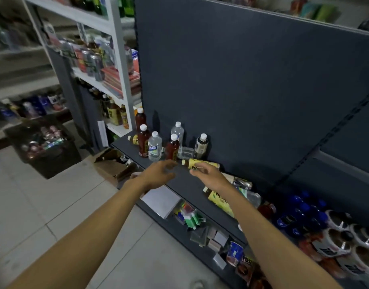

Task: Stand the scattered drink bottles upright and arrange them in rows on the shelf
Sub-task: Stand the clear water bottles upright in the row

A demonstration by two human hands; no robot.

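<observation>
hands out over dark shelf point(185, 184). left hand point(158, 174) hovering, fingers loosely spread, holding nothing. right hand point(208, 176) just in front of yellow-label bottle point(202, 163) lying on its side; fingers curled, contact with it too blurred to tell. upright near shelf's left end: two dark tea bottles point(144, 142), two clear water bottles point(155, 147), red-brown bottle point(172, 148), black-label bottle point(201, 146). more bottles on their sides point(221, 200) under right forearm.
</observation>
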